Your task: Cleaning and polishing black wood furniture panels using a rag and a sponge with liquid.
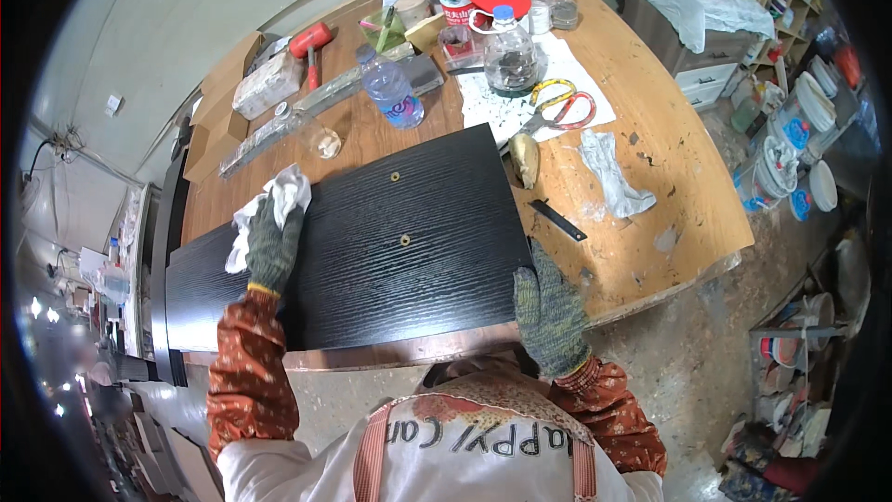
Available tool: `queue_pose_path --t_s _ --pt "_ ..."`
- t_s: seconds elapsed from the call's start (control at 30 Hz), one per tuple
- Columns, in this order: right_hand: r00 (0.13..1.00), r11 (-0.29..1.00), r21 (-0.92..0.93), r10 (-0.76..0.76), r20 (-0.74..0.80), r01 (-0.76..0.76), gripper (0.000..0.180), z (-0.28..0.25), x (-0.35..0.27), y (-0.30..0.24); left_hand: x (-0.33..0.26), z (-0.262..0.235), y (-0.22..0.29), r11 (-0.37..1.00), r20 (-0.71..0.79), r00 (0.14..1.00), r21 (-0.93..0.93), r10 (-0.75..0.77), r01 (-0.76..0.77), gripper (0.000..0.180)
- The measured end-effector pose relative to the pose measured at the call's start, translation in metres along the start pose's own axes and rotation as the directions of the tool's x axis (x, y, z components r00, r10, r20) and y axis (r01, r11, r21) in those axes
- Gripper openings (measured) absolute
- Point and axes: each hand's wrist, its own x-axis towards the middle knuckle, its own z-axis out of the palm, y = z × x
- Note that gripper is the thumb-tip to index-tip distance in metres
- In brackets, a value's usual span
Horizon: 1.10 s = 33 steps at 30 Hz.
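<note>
Plainly, a black panel [372, 251] is laid across the near edge of the wooden surface [669, 195], running from about 9 o'clock to the middle of the view. A white rag [279, 200] is pressed onto the panel's far left part by the gloved left hand [272, 246], whose fingers are closed loosely over the cloth. The gloved right hand [548, 311] is laid flat and spread on the panel's near right corner, at about 5 o'clock from the two small brass fittings [405, 240]; nothing is gripped by it. The hands are kept well apart.

Trouble could be expected from the overhang: the panel's near edge seems to project past the surface, so a hard push with the rag might slide or tip it if the right hand's pressure were eased. A small bottle [390, 88] and a clear glass piece [311, 135] stand just beyond the panel's far edge at about 11 o'clock, and could be knocked by a wide sweep. Scissors [557, 107] and a dull metal object [525, 160] lie close to the far right corner, where the rag might be snagged.

Much is hidden. The panel's left end is lost in the dark rim at 9 o'clock, and its near edge is partly covered by the sleeves. Whether the rag is damp cannot be told. The metal object is possibly a trowel or brush, but it is too small to be named surely.
</note>
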Motion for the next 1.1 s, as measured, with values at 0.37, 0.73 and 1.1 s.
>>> queue_pose_path --t_s 0.37,0.73,1.1 --pt "0.990 0.895 0.425 0.107 0.087 -0.134 0.037 -0.030 0.014 0.018 -0.072 -0.006 0.167 0.804 0.193 0.789 0.001 0.583 -0.594 0.072" --pt "0.986 0.919 0.384 0.135 -0.092 -0.090 0.038 -0.007 0.058 0.049 -0.045 0.012 -0.014 0.995 -0.101 0.995 0.096 0.008 0.002 0.056" --pt "0.910 0.942 -0.171 0.325 0.258 -0.289 0.047 0.070 0.181 0.120 -0.003 0.014 0.027 0.993 -0.006 0.999 -0.111 0.043 -0.044 0.064"
